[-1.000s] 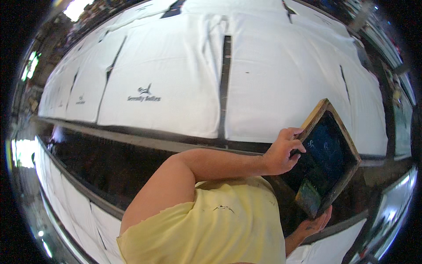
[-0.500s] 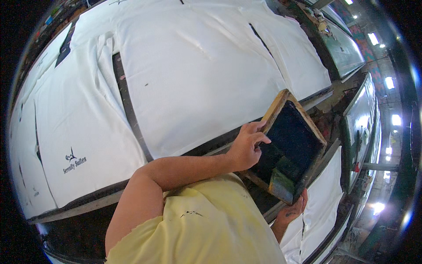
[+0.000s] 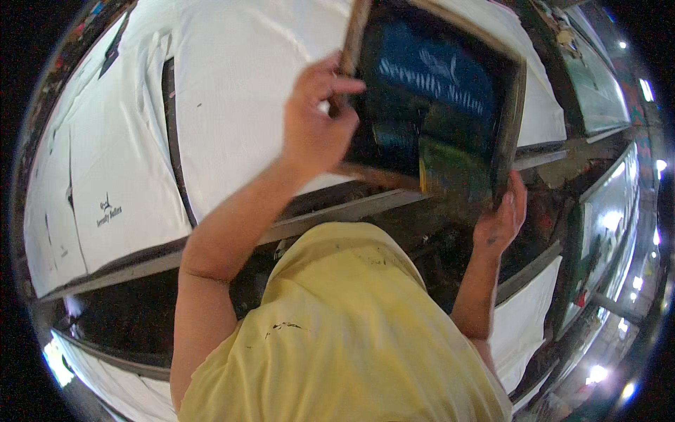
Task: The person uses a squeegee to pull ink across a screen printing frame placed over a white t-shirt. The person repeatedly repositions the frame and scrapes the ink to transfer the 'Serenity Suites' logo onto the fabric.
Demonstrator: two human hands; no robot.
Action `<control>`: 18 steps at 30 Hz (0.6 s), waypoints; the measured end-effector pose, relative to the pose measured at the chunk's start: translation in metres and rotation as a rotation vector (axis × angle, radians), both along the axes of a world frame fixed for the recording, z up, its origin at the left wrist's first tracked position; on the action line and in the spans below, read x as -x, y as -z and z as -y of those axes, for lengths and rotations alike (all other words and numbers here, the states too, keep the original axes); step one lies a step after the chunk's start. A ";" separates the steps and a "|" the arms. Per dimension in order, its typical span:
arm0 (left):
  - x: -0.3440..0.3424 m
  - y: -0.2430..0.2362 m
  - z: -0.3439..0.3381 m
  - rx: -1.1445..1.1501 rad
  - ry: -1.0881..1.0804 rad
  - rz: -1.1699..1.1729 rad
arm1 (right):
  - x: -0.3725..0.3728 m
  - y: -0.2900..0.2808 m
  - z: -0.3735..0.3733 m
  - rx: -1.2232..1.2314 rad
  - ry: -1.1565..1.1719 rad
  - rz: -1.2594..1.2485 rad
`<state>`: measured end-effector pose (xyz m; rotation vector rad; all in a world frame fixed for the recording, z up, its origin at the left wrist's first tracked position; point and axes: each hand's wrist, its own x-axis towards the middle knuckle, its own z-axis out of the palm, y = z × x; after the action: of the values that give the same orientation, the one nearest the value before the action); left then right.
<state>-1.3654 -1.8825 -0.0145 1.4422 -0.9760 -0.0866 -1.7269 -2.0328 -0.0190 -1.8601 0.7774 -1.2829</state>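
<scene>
A wooden-framed screen point(image 3: 451, 98) with dark mesh, a pale printed design and a greenish-yellow lower patch is raised, tilted, in front of white fabric pieces point(image 3: 232, 105) on a long table. My left hand point(image 3: 318, 121) grips the frame's left side, fingers curled over it. My right hand point(image 3: 503, 211) holds the frame at its lower right corner. A small dark printed logo point(image 3: 109, 211) marks the fabric at the left.
Long dark rails point(image 3: 295, 224) edge the fabric table. Below it are more white pieces point(image 3: 527, 309) on a second surface. Green glossy panels point(image 3: 598, 246) stand at the right, beyond which bright lamps show.
Both my hands have lifted the screen upward and forward, over the white fabric, and its angle has changed. My left arm now reaches higher. The camera view has also shifted and turned.
</scene>
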 end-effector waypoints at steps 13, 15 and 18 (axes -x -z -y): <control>-0.068 -0.067 -0.055 -0.084 -0.454 0.189 | -0.141 -0.041 0.092 -0.294 -0.502 0.243; -0.057 -0.024 -0.075 -0.076 -0.468 0.013 | -0.138 -0.009 0.076 -0.271 -0.438 0.055; -0.023 0.023 -0.098 -0.166 -0.456 -0.114 | -0.115 0.034 0.042 -0.428 -0.419 0.010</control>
<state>-1.3422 -1.7842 -0.0378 1.7610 -0.5391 0.0873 -1.6119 -2.0750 -0.0534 -1.5583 0.5614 -0.7879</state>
